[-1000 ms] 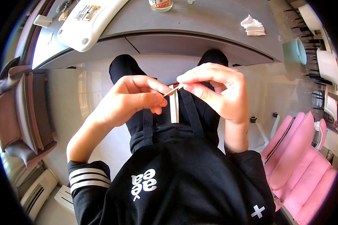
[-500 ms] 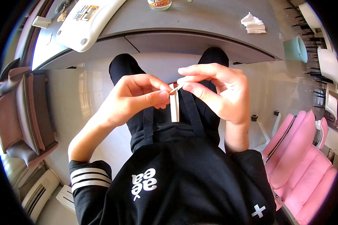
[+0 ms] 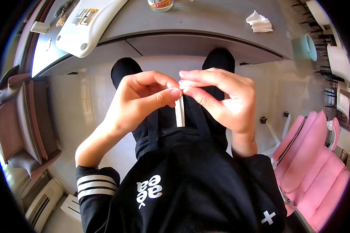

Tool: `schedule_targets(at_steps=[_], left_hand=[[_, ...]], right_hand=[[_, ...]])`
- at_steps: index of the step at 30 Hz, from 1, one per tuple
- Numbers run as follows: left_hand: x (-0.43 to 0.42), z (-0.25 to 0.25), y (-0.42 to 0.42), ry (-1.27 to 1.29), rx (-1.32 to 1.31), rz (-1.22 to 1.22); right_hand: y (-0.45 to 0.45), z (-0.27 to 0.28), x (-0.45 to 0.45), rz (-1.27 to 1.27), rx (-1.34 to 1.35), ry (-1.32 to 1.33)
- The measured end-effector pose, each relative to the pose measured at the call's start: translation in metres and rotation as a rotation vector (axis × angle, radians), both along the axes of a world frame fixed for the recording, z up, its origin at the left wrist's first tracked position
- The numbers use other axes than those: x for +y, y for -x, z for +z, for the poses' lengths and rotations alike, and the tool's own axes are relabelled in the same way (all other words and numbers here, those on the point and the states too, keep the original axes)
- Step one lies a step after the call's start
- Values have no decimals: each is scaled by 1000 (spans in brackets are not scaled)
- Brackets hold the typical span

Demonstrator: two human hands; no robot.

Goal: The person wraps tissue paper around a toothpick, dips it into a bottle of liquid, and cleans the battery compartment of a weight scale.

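My left hand (image 3: 146, 97) and my right hand (image 3: 225, 95) meet above my lap, thumbs and fingertips pinched together. What sits in the pinch is small and mostly covered by the fingers. Just below the fingertips a narrow white strip (image 3: 179, 113) runs down toward my waist over my black clothes. Its upper end is hidden behind the hands, so I cannot tell whether they hold it or what it is made of.
Ahead stands a grey table (image 3: 206, 21) with a white device (image 3: 79, 33), a labelled jar (image 3: 160, 4) and a stack of white folded paper (image 3: 259, 22). A pale green bin (image 3: 305, 47) is beyond its right end. Pink chairs (image 3: 315, 171) stand right, a sofa (image 3: 25, 120) left.
Both hands have drawn closer together and slightly up. A thin pale piece that showed between the fingertips is now largely covered. The view has shifted a little.
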State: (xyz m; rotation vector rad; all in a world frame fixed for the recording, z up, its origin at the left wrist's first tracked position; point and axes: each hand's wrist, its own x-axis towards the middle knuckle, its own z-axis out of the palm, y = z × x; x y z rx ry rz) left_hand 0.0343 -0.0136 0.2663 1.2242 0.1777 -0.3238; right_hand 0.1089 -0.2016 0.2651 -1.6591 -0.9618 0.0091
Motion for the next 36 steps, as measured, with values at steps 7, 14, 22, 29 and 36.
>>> schedule_targets(at_steps=[7,14,22,29,36], left_hand=[[-5,-2,-1,167,-159,28],[-20,-10,-3,287,-227,142],[-15,-8,-5,298,-67,168],[-24,-5,-5,145,-315,279],[-20,-7,-5,-744,-845,318]], right_hand=[[-5,-16,4,86,251,-257],[13,-15,12,118,581,-513],[6,-21,10,-20,190,-264],[13,-15,11,6,306,-271],[18,-12,13,174,862,-526]])
